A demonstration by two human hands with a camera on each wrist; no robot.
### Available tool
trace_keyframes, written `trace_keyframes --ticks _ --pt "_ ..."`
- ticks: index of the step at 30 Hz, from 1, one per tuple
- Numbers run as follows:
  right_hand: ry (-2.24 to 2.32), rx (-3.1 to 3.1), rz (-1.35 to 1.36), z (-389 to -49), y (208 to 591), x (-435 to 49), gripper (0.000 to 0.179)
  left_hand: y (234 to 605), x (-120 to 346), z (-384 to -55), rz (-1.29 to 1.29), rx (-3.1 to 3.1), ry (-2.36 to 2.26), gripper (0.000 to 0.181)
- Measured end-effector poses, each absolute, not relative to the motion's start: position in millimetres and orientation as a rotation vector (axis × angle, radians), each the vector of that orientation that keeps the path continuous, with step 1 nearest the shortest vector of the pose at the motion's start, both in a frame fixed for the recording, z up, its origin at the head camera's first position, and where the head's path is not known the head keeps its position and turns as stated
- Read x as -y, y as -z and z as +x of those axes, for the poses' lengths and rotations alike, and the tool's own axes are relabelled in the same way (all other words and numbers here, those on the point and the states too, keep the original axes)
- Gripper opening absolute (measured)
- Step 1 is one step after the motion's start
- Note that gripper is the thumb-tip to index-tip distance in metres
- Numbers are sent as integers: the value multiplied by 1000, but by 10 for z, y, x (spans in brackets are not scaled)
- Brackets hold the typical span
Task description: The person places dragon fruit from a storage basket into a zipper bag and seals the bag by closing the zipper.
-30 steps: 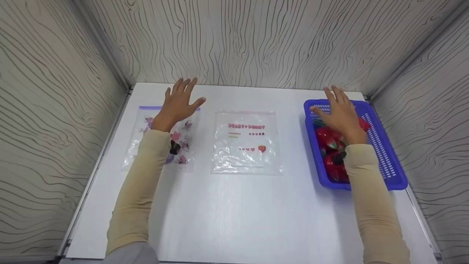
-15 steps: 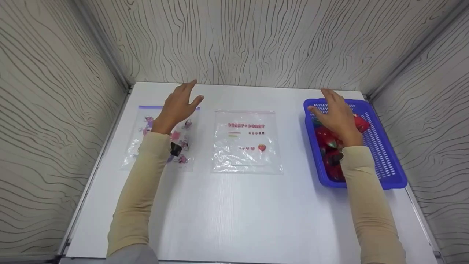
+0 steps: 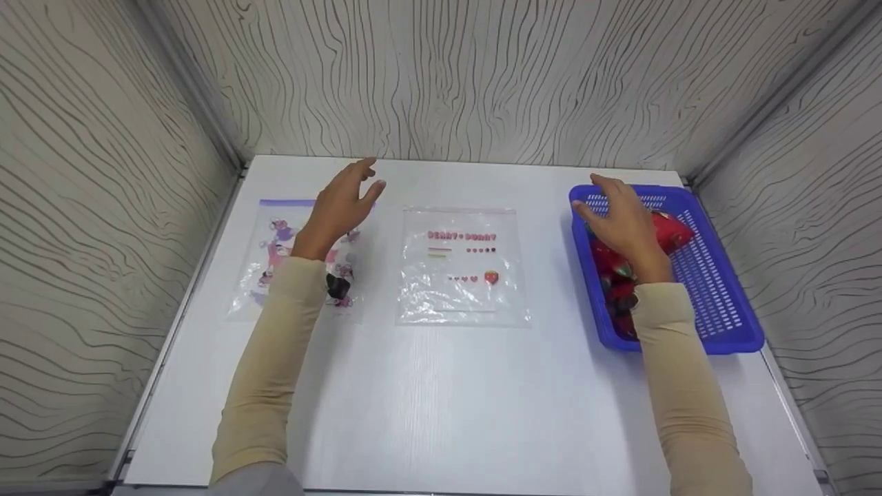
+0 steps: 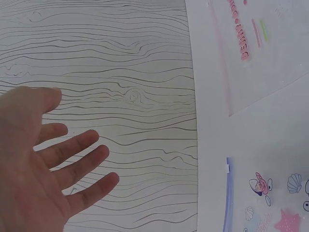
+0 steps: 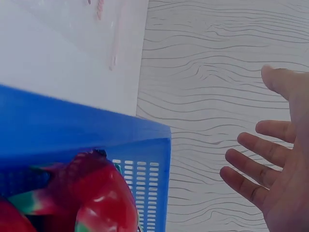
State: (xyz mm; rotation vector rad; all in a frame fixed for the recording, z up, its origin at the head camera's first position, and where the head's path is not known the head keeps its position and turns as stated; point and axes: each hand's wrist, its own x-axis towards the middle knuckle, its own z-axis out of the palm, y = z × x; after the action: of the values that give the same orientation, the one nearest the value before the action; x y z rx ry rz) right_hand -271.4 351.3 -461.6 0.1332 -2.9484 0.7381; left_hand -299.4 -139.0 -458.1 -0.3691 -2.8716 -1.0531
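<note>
My left hand [image 3: 339, 207] hovers above a clear zip bag [image 3: 279, 241] with a purple top strip and pink and purple prints. Its fingers are relaxed and apart in the left wrist view, with nothing in the palm. Over the left part of a blue plastic basket [image 3: 750, 331] hovers my right hand [image 3: 623, 224], also holding nothing; its loosely spread fingers [image 5: 251, 166] show in the right wrist view. Shiny red things [image 5: 108, 203] with green parts lie in the basket, partly hidden by the right hand and sleeve. Their kind is unclear.
Between the hands, a second clear zip bag [image 3: 462, 300] with pink lettering and a strawberry print lies flat on the white table [image 3: 441, 406]. Wood-patterned panels [image 3: 448, 83] enclose the back and both sides. A small black object [image 3: 338, 286] sits at the left wrist.
Both hands have turned, and their fingers, spread wide before, look more bent in the head view. My right hand has shifted left and slightly nearer. Bags and basket stay put.
</note>
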Motion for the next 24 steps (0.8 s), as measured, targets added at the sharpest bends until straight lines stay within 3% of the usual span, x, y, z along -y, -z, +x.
trace_keyframes --ticks 24 --pt "-872 2896 157 -2620 4908 -3086 63 4920 1174 -2833 -380 2804 1203 48"
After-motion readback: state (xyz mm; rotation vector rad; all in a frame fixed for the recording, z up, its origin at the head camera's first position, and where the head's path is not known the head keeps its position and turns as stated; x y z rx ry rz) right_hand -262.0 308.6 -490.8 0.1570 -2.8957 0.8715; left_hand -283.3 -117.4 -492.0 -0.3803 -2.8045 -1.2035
